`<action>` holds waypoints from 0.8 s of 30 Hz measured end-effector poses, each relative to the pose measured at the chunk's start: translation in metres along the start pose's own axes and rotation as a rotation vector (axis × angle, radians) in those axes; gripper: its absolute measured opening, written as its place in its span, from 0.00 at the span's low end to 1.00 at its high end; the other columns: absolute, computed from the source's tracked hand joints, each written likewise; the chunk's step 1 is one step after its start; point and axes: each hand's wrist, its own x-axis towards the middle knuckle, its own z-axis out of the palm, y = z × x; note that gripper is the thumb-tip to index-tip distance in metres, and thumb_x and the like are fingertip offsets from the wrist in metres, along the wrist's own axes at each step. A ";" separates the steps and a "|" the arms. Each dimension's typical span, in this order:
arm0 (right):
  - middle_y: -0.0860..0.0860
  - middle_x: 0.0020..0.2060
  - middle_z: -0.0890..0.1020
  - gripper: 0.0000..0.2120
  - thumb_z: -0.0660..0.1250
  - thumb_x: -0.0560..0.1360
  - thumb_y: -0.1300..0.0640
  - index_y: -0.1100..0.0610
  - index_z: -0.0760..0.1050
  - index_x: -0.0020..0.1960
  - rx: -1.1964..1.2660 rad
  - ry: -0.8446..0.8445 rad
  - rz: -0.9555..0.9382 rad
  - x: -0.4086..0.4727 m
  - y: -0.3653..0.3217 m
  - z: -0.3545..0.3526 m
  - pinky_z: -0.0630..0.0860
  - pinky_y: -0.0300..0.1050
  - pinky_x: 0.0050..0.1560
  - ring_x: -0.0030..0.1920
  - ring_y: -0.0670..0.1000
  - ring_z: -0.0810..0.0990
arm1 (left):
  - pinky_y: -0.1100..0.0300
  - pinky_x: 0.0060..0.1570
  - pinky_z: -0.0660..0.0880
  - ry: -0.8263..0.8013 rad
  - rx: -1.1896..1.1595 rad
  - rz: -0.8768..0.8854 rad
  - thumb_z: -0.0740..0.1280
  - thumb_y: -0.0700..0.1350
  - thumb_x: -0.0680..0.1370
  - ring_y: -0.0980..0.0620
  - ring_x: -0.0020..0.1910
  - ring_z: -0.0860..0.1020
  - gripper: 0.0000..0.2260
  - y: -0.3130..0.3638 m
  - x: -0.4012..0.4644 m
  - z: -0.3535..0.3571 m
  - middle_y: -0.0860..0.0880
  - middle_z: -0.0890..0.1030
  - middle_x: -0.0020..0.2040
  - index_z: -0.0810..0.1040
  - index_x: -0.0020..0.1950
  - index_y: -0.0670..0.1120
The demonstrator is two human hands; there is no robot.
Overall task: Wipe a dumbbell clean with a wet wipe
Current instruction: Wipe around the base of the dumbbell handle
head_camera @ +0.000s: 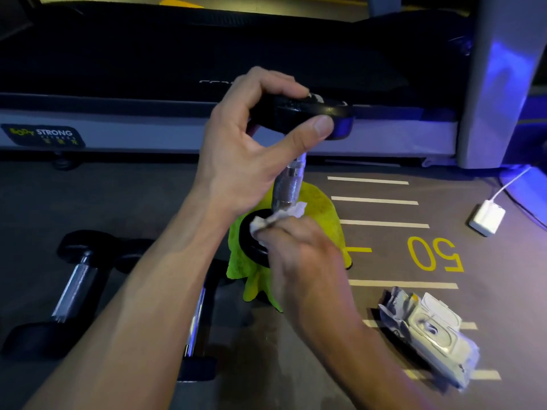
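Grey gym floor (444, 306) with painted lines runs up to a treadmill (207, 134), and on it I hold the dumbbell (288, 184) upright on its lower end, over a green cloth (321, 211). My left hand (251, 143) curls finger and thumb round the top disc, while my right hand (302, 253) pinches the wet wipe (278, 217) against the bottom of the bar. Risk, in my judgement: the top grip is light, so a hard wipe could tip the weight onto the two dumbbells (74, 285) lying alongside or onto the wipes packet (429, 329).
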 end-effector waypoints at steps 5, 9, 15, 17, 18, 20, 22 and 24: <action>0.48 0.41 0.79 0.09 0.66 0.71 0.65 0.53 0.81 0.44 -0.115 -0.059 0.013 0.013 -0.005 0.017 0.76 0.45 0.51 0.47 0.54 0.76 | 0.49 0.61 0.80 -0.008 -0.021 -0.006 0.78 0.47 0.76 0.53 0.61 0.81 0.12 0.000 -0.001 -0.008 0.49 0.80 0.60 0.79 0.55 0.52; 0.46 0.51 0.86 0.10 0.67 0.78 0.64 0.53 0.84 0.52 0.125 -0.036 -0.017 -0.005 0.017 -0.008 0.74 0.42 0.57 0.52 0.51 0.81 | 0.55 0.64 0.78 -0.001 -0.033 -0.029 0.78 0.46 0.75 0.56 0.61 0.81 0.12 0.001 -0.003 -0.012 0.49 0.81 0.61 0.79 0.55 0.52; 0.43 0.48 0.85 0.07 0.69 0.79 0.59 0.52 0.85 0.50 0.282 0.047 0.138 -0.005 0.035 -0.015 0.78 0.47 0.55 0.52 0.46 0.83 | 0.40 0.65 0.79 0.018 -0.063 -0.052 0.78 0.49 0.74 0.55 0.61 0.81 0.12 0.001 -0.005 -0.013 0.50 0.81 0.62 0.80 0.54 0.52; 0.46 0.47 0.85 0.06 0.70 0.78 0.60 0.53 0.86 0.49 0.142 0.044 0.039 0.001 0.017 -0.002 0.76 0.46 0.54 0.50 0.50 0.81 | 0.51 0.65 0.78 0.019 -0.074 -0.045 0.77 0.48 0.74 0.55 0.61 0.81 0.12 0.002 -0.005 -0.012 0.49 0.81 0.62 0.79 0.54 0.52; 0.47 0.45 0.85 0.07 0.70 0.78 0.61 0.53 0.86 0.48 0.060 0.053 0.000 0.004 0.008 0.006 0.75 0.45 0.52 0.49 0.52 0.79 | 0.56 0.64 0.77 0.012 -0.072 -0.038 0.77 0.48 0.74 0.55 0.61 0.81 0.12 0.002 -0.004 -0.011 0.48 0.81 0.62 0.79 0.54 0.51; 0.49 0.41 0.83 0.07 0.69 0.77 0.62 0.54 0.85 0.47 -0.049 0.095 0.005 0.008 -0.004 0.016 0.73 0.46 0.47 0.46 0.53 0.76 | 0.58 0.62 0.76 -0.003 -0.065 -0.029 0.77 0.47 0.74 0.56 0.61 0.81 0.12 0.002 -0.003 -0.010 0.48 0.81 0.61 0.79 0.55 0.51; 0.47 0.44 0.84 0.07 0.69 0.77 0.61 0.53 0.84 0.47 -0.028 0.081 0.029 0.006 -0.001 0.014 0.73 0.45 0.49 0.47 0.53 0.77 | 0.58 0.62 0.77 -0.006 -0.077 -0.037 0.78 0.46 0.75 0.57 0.60 0.81 0.12 0.001 -0.003 -0.011 0.48 0.81 0.61 0.79 0.55 0.51; 0.44 0.47 0.85 0.07 0.68 0.78 0.60 0.51 0.83 0.48 0.094 0.071 0.120 -0.002 0.012 0.002 0.74 0.40 0.52 0.49 0.49 0.80 | 0.59 0.62 0.76 -0.008 -0.079 -0.039 0.78 0.45 0.75 0.57 0.60 0.81 0.12 0.001 -0.003 -0.014 0.48 0.81 0.62 0.79 0.54 0.51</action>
